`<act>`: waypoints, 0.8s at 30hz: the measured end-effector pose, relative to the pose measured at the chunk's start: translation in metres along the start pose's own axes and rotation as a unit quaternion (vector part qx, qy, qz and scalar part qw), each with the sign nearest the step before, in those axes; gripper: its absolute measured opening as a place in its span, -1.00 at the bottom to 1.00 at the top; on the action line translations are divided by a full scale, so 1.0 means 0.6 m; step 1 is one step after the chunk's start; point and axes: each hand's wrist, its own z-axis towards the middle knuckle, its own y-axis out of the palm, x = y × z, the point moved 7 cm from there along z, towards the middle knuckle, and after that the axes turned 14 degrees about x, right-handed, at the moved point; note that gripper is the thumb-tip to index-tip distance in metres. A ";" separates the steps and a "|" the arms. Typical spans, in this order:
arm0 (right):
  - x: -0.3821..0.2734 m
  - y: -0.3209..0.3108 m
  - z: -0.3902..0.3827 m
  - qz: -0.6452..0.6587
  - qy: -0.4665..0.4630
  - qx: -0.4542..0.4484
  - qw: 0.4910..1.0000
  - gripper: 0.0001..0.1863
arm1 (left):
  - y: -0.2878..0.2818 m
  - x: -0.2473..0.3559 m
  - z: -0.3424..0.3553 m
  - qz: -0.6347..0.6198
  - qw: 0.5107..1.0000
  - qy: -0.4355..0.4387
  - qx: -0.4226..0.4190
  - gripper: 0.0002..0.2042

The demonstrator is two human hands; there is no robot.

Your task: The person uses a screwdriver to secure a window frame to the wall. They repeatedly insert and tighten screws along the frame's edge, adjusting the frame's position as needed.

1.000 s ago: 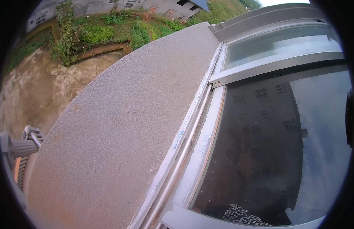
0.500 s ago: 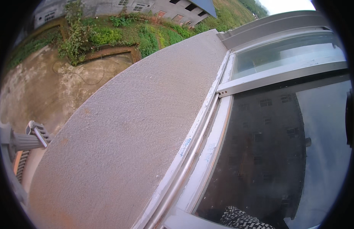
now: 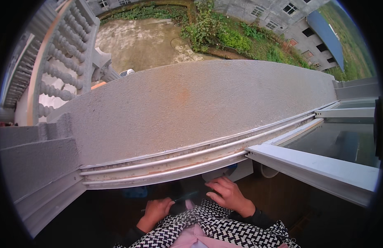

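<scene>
My left hand [image 3: 157, 211] is closed, knuckles up, below the inner edge of the window track. A thin, blurred, greenish stick-like thing [image 3: 186, 196] juts from its thumb side; its kind cannot be made out. To the right, my right hand [image 3: 229, 195] is raised with thumb and fingers apart and nothing visible between them. Both hands are in front of my black-and-white patterned garment [image 3: 228, 227], on the inner side of the metal window track [image 3: 170, 167]. Neither hand touches the track.
Beyond the track lies a rough grey ledge [image 3: 199, 103] with a rusty stain. A white window frame [image 3: 319, 167] stands at the right. Under the track are a white flat thing [image 3: 243, 170], a round pale rim [image 3: 269, 171] and a blue thing [image 3: 134, 191]. A balustrade [image 3: 61, 70] is at far left.
The view has swung left and down, from the glass pane and ledge to the track's left end. Both hands have come into view.
</scene>
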 end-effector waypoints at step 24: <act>-0.307 -0.169 0.024 0.244 -0.005 0.020 0.969 -0.91 | -0.245 0.292 0.001 -0.069 0.883 0.310 0.346 -0.51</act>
